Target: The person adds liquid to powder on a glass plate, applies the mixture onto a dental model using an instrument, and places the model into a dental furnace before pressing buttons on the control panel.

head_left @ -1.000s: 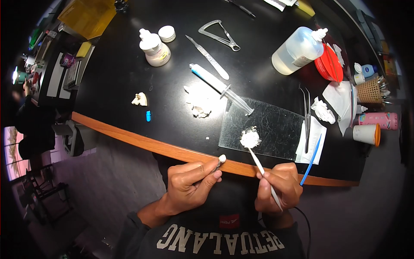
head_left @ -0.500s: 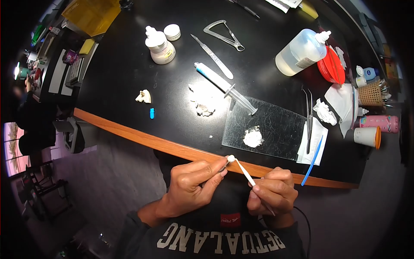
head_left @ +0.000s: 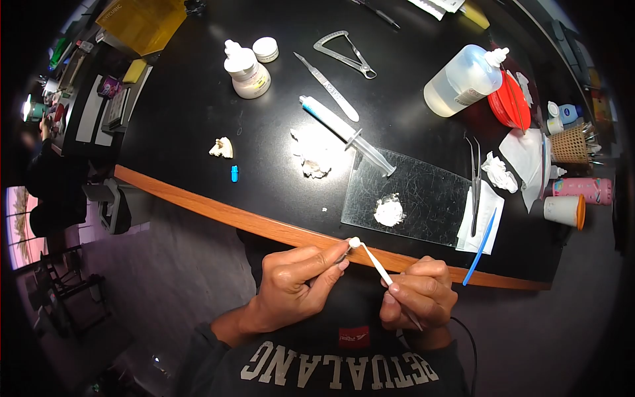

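Left hand (head_left: 301, 284) grip closed, thumb and fingertips pinching a small white-topped piece (head_left: 355, 243) — held near the wood edge (head_left: 264, 223) of the black surface (head_left: 198, 112). Right hand (head_left: 421, 294) grip closed on a thin white stick (head_left: 377, 264) — tip at the piece. White powder (head_left: 389, 210) sits on the glass slab (head_left: 430, 192).

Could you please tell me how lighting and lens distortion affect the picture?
In the head view, the table's wooden edge bows, likely from wide-angle distortion, and the corners fall to black; glare whitens the dark tabletop beside the syringe and washes out detail in the white mound; the left hand and right hand look fairly sharp.
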`<action>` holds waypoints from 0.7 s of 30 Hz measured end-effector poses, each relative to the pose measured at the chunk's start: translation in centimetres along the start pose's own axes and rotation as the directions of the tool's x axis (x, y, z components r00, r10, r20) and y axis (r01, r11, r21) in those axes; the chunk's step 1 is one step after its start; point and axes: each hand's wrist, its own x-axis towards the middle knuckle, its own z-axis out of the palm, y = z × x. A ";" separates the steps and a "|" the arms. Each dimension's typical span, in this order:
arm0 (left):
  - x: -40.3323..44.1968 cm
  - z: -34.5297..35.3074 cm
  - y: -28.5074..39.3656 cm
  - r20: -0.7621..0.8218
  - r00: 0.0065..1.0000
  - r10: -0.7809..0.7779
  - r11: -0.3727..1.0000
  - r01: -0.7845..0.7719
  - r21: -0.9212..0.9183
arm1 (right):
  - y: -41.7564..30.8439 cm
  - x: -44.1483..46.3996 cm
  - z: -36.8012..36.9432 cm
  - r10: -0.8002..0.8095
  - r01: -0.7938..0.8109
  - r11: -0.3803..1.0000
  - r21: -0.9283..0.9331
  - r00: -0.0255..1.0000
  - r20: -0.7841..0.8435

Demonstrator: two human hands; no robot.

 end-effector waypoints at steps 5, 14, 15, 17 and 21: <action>0.0 -0.1 0.0 0.007 0.999 -0.052 0.998 0.052 -0.021 | 0.0 -0.4 0.0 0.003 -0.003 1.000 -0.005 1.000 0.003; 0.2 -0.4 0.2 0.030 0.992 -0.126 0.986 0.128 -0.102 | 0.2 -0.2 0.2 -0.011 0.013 0.999 -0.045 0.999 0.032; 0.2 -0.4 0.2 0.030 0.992 -0.124 0.987 0.127 -0.103 | 0.2 -0.2 0.2 -0.016 0.017 0.999 -0.045 0.999 0.037; 0.2 -0.4 0.1 0.031 0.992 -0.120 0.987 0.123 -0.102 | 0.3 -0.3 0.1 -0.025 0.027 0.999 -0.044 0.999 0.046; 0.1 -0.4 -0.1 0.026 0.994 -0.109 0.988 0.112 -0.110 | 0.2 -0.1 0.0 -0.043 0.046 0.998 -0.035 0.997 0.063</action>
